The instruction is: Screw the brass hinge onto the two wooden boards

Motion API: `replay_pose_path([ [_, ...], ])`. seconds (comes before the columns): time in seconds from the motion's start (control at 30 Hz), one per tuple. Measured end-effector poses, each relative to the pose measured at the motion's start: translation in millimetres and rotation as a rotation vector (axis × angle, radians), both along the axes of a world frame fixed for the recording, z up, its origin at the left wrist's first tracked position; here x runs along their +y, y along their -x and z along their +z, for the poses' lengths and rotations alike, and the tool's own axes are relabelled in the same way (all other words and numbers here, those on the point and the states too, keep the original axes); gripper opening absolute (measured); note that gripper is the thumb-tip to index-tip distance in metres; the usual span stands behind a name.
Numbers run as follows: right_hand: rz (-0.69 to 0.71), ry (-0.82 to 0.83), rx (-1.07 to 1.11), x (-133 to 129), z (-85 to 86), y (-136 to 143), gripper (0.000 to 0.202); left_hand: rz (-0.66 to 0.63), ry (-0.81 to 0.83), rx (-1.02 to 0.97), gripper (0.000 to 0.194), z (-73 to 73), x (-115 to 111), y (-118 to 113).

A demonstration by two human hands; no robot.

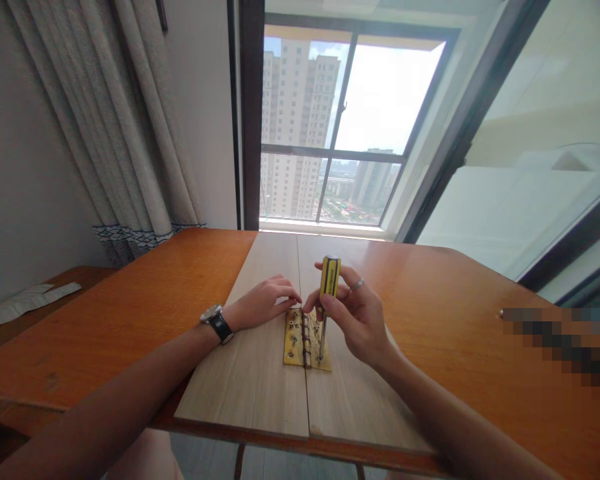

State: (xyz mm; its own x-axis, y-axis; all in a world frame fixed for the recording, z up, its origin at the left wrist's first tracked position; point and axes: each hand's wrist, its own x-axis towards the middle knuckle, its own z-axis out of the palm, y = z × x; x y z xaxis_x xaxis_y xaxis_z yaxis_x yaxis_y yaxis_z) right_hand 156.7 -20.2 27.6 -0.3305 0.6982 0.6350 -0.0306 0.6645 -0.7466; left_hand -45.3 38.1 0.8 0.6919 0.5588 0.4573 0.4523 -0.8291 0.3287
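Observation:
Between the fingers of my right hand (363, 317) is a screwdriver (330, 279) with a yellow and black handle. It stands nearly upright, its shaft reaching down to the lower right part of a brass-coloured butt hinge (293, 341). That hinge lies opened flat across the seam between two pale wooden boards (250, 383), with several screws or holes showing in its left leaf. My left hand (265, 303) rests on the left board, fingers loosely extended toward the hinge's top edge, and appears to hold nothing. Exactly what the screwdriver tip meets is too small to tell.
Both boards lie on an orange-brown wooden table (460, 320). A window (330, 133) stands beyond its far edge, and a grey curtain (115, 120) hangs at the left. Some pale folded cloth or paper (27, 303) lies far left. A blurred patch covers something at the right.

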Motion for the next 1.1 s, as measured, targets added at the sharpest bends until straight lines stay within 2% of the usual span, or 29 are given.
replay_pose_path([
  [0.33,0.021,-0.016,-0.013,-2,0.2,0,0.033,0.000,0.009,0.025,0.023,0.1,0,1],
  [0.53,-0.022,-0.013,-0.009,-3,-1.3,0,0.026,0.000,0.020,0.019,0.019,1.2,-1,0],
  [0.7,0.019,0.000,-0.021,-4,0.4,1,0.026,0.002,0.021,0.015,0.022,0.7,-1,0],
  [0.77,0.080,0.034,-0.013,-4,2.3,2,0.025,0.000,0.021,0.021,0.023,0.0,0,0],
  [0.97,0.413,0.150,-0.100,-7,9.2,2,0.016,-0.029,0.037,0.016,0.023,-3.6,5,1],
  [1.1,0.473,0.145,-0.130,-9,10.9,1,0.017,-0.011,0.036,0.004,0.024,-3.8,5,1],
])
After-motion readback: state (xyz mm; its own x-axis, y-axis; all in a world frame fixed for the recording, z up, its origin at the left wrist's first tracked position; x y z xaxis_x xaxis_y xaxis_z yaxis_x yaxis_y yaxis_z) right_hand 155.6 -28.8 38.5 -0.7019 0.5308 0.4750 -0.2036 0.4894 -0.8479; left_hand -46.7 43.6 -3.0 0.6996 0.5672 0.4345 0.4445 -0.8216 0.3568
